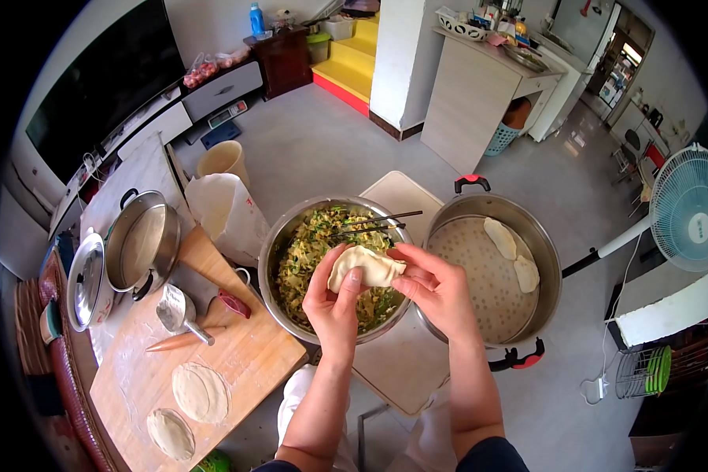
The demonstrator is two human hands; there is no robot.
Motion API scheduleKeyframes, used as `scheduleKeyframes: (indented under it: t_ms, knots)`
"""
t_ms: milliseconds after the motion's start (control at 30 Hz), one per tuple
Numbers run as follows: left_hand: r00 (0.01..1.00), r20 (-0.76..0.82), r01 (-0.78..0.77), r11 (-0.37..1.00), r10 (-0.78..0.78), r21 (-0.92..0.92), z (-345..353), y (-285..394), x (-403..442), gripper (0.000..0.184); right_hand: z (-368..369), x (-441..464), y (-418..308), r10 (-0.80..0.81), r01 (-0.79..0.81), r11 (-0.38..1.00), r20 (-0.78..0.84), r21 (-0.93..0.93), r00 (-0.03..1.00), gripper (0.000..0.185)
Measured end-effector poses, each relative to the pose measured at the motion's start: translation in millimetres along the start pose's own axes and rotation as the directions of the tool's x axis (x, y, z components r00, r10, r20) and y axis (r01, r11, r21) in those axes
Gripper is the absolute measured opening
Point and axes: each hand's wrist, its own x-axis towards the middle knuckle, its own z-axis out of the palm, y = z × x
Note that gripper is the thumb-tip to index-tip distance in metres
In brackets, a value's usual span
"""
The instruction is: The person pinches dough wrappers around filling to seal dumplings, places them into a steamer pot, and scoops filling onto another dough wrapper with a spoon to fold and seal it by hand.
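Observation:
A folded, filled dumpling (pixel 367 268) with a pleated edge is held up between both hands. My left hand (pixel 334 295) grips its left end, thumb pressed on the front. At the right end, my right hand (pixel 433 282) pinches the edge between thumb and fingers. Just beneath is a steel bowl (pixel 269 271) of chopped green and yellow filling (pixel 311 244), with dark chopsticks (pixel 377 223) lying across it. On the right stands a steamer pot (pixel 547 267) with a perforated floor, holding a few finished dumplings (pixel 527 274).
At left, a floured wooden board (pixel 259 346) carries rolled dough rounds (pixel 201 392), a rolling pin (pixel 173 342) and a metal scoop (pixel 177 311). Behind it sit another steel pot (pixel 141 244) and a lid (pixel 89 279). A fan (pixel 688 208) stands far right; a white bag (pixel 224 216) is beyond the board.

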Motion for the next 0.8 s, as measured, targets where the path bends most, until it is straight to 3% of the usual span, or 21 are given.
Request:
scheduleKeyframes:
  t_ms: [167,267,333,500,567,633,767,800]
  knots:
    - [1.000,0.022,0.011,0.998,-0.010,-0.058,1.0,-6.7,-2.3,0.047,8.3,-1.5,7.2,-0.110,0.080,0.967,-0.115,-0.242,0.987,0.042]
    - [0.989,0.096,-0.126,0.973,0.109,0.193,7.0,-3.8,-6.8,0.052,15.4,-0.1,3.9,-0.238,0.168,0.921,-0.167,-0.351,0.957,0.039]
    - [0.991,0.079,-0.116,0.979,0.104,0.166,6.9,-3.5,-6.5,0.059,18.4,-0.9,4.9,-0.312,0.226,0.893,-0.172,-0.388,0.935,0.040]
    - [0.966,0.106,-0.244,0.968,0.236,0.062,-3.8,-0.4,-0.1,0.071,11.9,-2.0,-9.6,-0.328,0.293,0.926,-0.119,-0.239,0.937,0.046]
    - [0.922,0.181,-0.329,0.939,0.341,-0.097,-3.8,1.0,1.5,0.056,8.8,-1.0,-11.5,-0.369,0.344,0.916,-0.099,-0.206,0.924,0.048]
    - [0.840,0.284,-0.473,0.880,0.463,-0.037,-5.2,4.1,4.4,0.052,4.0,-2.4,-5.9,-0.432,0.411,0.884,-0.053,-0.221,0.900,0.049]
    - [0.887,0.253,-0.389,0.920,0.387,-0.044,-1.9,9.6,-1.0,0.051,0.4,2.3,-9.9,-0.667,0.625,0.673,0.042,-0.396,0.744,0.044]
    - [0.911,0.232,-0.337,0.940,0.340,-0.056,-0.2,10.9,-2.7,0.052,1.5,1.6,-10.8,-0.669,0.621,0.676,0.024,-0.397,0.743,0.042]
